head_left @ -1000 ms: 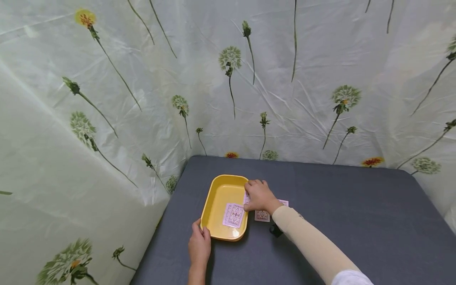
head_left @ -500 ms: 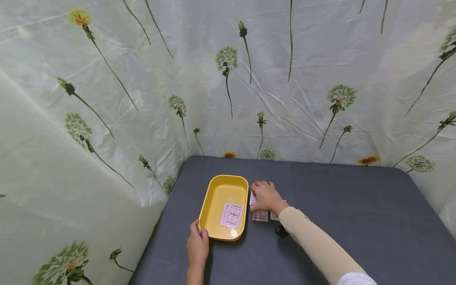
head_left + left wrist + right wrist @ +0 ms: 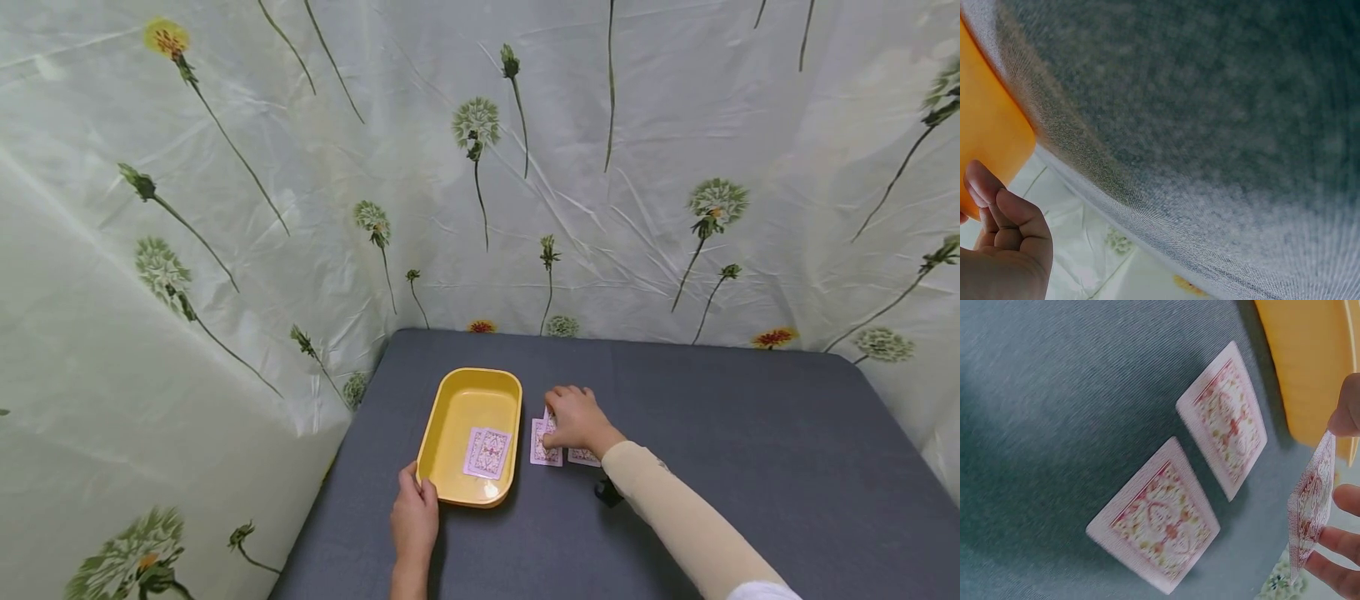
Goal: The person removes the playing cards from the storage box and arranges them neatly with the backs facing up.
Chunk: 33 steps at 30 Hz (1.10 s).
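My left hand [image 3: 415, 518] grips the near-left corner of a yellow tray [image 3: 429, 433], thumb at the rim; in the left wrist view its fingers [image 3: 1022, 215] lie against the tray's outer wall. Two overlapping playing cards [image 3: 491, 454] lie patterned backs up inside the tray. To the right of it, my right hand [image 3: 579, 419] pinches a playing card [image 3: 1313, 503] by its edges between thumb and fingers, tilted above the table. Below that hand, one card [image 3: 1225, 422] lies near the tray and another card [image 3: 1160, 515] beside it, both showing red-and-white backs.
The table [image 3: 712, 433] wears a dark grey cloth. Behind it and at the left hangs a pale curtain [image 3: 337, 167] printed with dandelions. A small black device [image 3: 607, 492] sits under the right wrist.
My right hand has moved right, from the tray's right rim to above the cards on the table, a card still in its fingers. The left hand keeps its hold on the tray.
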Tool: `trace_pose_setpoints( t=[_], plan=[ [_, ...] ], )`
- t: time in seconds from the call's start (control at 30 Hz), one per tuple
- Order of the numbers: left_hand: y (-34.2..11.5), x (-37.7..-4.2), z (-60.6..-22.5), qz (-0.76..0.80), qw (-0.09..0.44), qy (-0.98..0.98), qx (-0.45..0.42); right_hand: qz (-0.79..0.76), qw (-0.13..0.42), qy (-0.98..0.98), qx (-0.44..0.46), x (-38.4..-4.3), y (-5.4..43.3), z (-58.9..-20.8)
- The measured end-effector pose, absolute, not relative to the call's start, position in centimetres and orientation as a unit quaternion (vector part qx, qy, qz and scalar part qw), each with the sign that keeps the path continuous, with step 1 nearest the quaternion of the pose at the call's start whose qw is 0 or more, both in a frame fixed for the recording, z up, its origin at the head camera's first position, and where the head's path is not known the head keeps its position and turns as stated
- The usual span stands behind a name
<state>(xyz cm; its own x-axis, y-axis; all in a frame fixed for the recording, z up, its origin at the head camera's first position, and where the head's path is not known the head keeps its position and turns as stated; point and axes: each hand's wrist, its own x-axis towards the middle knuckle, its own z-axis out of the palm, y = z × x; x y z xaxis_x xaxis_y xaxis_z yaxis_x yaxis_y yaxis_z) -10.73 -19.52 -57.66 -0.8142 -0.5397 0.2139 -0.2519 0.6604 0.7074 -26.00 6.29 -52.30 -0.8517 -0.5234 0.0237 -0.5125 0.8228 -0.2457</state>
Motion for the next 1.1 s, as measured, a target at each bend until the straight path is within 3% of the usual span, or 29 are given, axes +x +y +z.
trace_pose_setpoints(
  t=[1.1],
  plan=[
    [-19.3,-10.9,-57.7,-0.342,0.189,-0.891,0.233,-0.122,0.036,0.959,-0.254,-25.5,13.3,-54.7]
  ],
)
